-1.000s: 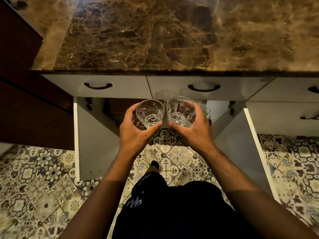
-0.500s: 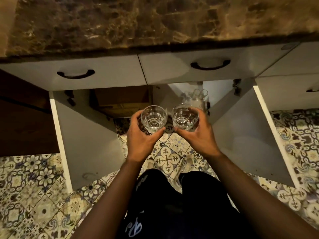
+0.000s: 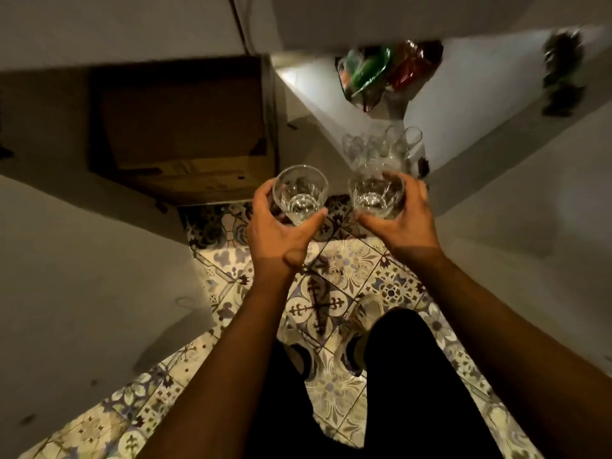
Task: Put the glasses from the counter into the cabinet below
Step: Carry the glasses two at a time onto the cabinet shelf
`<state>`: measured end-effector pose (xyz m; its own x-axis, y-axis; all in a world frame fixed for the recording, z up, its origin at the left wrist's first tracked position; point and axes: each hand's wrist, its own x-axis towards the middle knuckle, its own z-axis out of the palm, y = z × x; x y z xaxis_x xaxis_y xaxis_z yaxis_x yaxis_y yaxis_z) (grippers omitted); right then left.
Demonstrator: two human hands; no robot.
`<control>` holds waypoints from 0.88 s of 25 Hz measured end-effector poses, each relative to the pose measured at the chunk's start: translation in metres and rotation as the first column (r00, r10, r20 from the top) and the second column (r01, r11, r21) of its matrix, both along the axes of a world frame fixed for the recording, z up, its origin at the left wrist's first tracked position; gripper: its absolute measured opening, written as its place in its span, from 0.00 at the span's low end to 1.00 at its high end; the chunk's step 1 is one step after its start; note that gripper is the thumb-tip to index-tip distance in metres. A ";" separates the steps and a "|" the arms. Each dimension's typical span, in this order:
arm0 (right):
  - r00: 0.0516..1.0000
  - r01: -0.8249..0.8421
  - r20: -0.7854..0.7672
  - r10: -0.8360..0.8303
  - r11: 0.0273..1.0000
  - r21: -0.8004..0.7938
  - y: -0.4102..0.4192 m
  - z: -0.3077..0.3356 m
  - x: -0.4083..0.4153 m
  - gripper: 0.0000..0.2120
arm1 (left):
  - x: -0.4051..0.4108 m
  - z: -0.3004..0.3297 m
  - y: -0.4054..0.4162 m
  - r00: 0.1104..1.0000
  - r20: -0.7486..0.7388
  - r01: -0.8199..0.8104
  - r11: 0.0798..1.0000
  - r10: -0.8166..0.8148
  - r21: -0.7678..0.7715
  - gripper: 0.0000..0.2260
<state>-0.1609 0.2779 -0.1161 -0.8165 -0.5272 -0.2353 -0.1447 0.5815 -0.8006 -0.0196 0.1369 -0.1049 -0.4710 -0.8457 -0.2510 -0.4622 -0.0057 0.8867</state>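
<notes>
Clear glass fills both hands: the left hand [image 3: 281,231] wraps one tumbler [image 3: 300,193] and the right hand [image 3: 402,220] wraps another tumbler [image 3: 377,197], fingers and thumb curled round the walls, rims up so neither tips. They hang side by side, apart, above the patterned floor [image 3: 334,279] at the mouth of the open cabinet [image 3: 480,167]. The right one sits just in front of a cluster of stored glasses [image 3: 381,145], likely its destination. A cardboard box [image 3: 178,127] takes the left bay, which probably explains steering rightward.
</notes>
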 end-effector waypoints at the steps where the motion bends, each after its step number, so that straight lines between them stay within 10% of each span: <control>1: 1.000 -0.009 -0.006 0.009 1.000 0.011 -0.003 -0.023 -0.012 0.39 | -0.008 -0.029 -0.004 1.000 0.008 -0.007 1.000 0.007 -0.010 0.37; 8: 1.000 0.014 -0.014 -0.014 1.000 -0.012 -0.013 -0.191 -0.067 0.30 | -0.061 -0.192 -0.023 0.994 -0.077 -0.088 0.993 0.081 -0.085 0.32; 13: 0.995 0.001 -0.101 -0.011 0.995 -0.097 -0.034 -0.328 -0.102 0.40 | -0.111 -0.332 -0.044 0.977 -0.210 -0.072 0.984 0.038 -0.161 0.36; 22: 0.956 0.015 -0.284 -0.071 0.981 -0.194 -0.084 -0.444 -0.134 0.36 | -0.159 -0.457 -0.074 0.948 -0.315 -0.135 0.947 0.038 -0.290 0.36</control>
<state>-0.2946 0.1935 -0.5596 -0.8574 -0.5020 0.1132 -0.3635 0.4351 -0.8237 -0.1787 0.0629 -0.5616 -0.4049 -0.8990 0.1669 -0.1830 0.2586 0.9485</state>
